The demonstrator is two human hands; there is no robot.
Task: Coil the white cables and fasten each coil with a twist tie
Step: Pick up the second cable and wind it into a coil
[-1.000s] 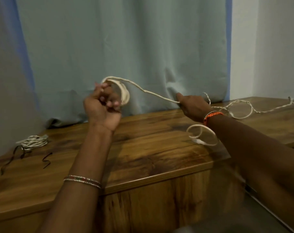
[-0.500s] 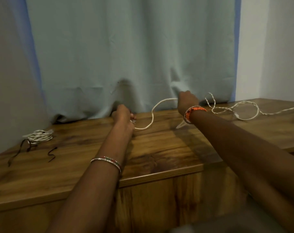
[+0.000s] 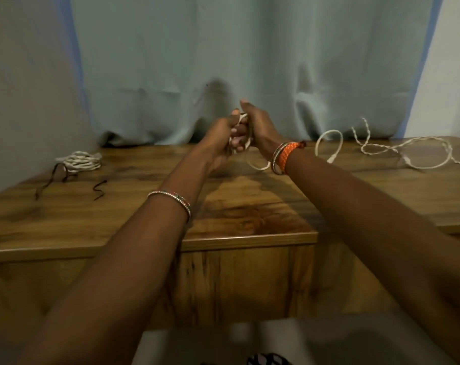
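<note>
Above the table point(image 3: 236, 222): left hand point(image 3: 223, 138) and right hand point(image 3: 260, 130) meet; both curl round the cable coil point(image 3: 240, 139)
Slack: hangs below the right wrist; trails rightward

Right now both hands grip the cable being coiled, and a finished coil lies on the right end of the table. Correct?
Not quite. In the head view the finished coil lies on the table's left end. Both hands, left hand and right hand, do grip the cable.

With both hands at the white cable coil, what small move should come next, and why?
Probably the right hand should draw in another loop onto the small white cable coil that the left hand grips, since a long loose tail trails over the brown wooden table.
</note>
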